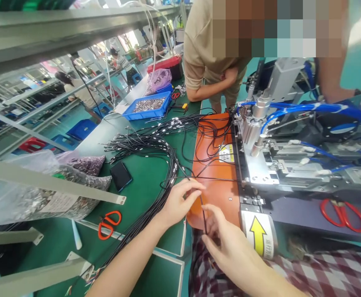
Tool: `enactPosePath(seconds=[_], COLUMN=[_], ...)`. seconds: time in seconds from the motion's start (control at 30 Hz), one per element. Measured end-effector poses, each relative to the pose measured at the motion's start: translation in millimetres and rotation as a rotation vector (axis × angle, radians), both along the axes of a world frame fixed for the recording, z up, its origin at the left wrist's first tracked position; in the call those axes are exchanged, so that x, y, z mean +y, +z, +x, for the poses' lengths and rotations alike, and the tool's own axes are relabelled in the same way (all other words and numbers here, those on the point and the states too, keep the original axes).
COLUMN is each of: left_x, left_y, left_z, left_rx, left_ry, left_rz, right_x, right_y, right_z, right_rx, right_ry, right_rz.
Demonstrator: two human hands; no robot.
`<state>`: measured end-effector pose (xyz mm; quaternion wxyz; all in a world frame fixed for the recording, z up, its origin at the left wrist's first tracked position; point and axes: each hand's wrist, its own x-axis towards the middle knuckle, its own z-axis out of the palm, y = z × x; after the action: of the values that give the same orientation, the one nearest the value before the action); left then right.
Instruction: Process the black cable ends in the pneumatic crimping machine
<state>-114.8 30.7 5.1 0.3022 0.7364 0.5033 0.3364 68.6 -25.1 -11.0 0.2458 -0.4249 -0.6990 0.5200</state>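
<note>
A thin black cable (pixel 203 210) runs between my two hands, over the front end of an orange plate (pixel 213 194). My left hand (pixel 180 198) pinches it near the plate's left edge, thumb and forefinger close together. Lower and to the right, my right hand (pixel 222 243) has its fingers closed about the same cable. A thick bundle of black cables (pixel 165 185) with white tags curves over the green mat, passing behind my left forearm. More loose cables lie across the orange plate towards the machine (pixel 257 144).
Red-handled scissors (pixel 109 225) and a phone (pixel 120 176) lie on the mat. Bags of small metal parts (pixel 72 194) stand at left, a blue tray (pixel 149 106) behind. Other scissors (pixel 343 214) rest by the machine. A person (pixel 199 53) leans on the table opposite. Metal shelf bars cross the left.
</note>
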Motion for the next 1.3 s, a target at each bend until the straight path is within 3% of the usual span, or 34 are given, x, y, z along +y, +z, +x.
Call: enactPosePath(seconds=[0.2, 0.27, 0.33, 0.4, 0.5, 0.53, 0.67, 0.83, 1.07, 1.3], left_x=[-28, -35, -45, -59, -75, -77, -62, -45, -32, -24], left_y=[-1.5, -2.4, 2.5, 12.7, 28.0, 30.6, 27.3, 24.5, 31.2, 24.6], left_z=[-17, -20, -13, 4, 38, 47, 63, 74, 96, 98], left_rx=[-0.161, -0.251, -0.182, 0.029, 0.252, 0.321, 0.572, 0.631, 0.151, 0.088], left_ry=[-0.113, -0.088, -0.055, -0.071, -0.227, -0.245, -0.291, -0.274, -0.288, -0.272], left_rz=[-0.142, -0.246, -0.265, -0.099, 0.353, 0.374, 0.195, 0.145, -0.319, -0.437], right_x=[4, 4, 3, 2, 3, 4, 11, 14, 15, 16], right_y=[16.6, 19.9, 24.3, 29.9, 35.1, 34.8, 25.6, 14.5, 11.0, 9.1], right_z=[71, 86, 90, 85, 78, 78, 92, 98, 104, 111], right_rx=[0.110, 0.139, 0.177, 0.188, 0.136, 0.116, 0.063, 0.162, 0.327, 0.144], right_ry=[-0.155, -0.244, -0.288, -0.196, 0.070, 0.099, -0.120, -0.296, -0.400, -0.369], right_rz=[-0.102, -0.154, -0.157, -0.131, -0.110, -0.106, -0.090, -0.189, -0.358, -0.239])
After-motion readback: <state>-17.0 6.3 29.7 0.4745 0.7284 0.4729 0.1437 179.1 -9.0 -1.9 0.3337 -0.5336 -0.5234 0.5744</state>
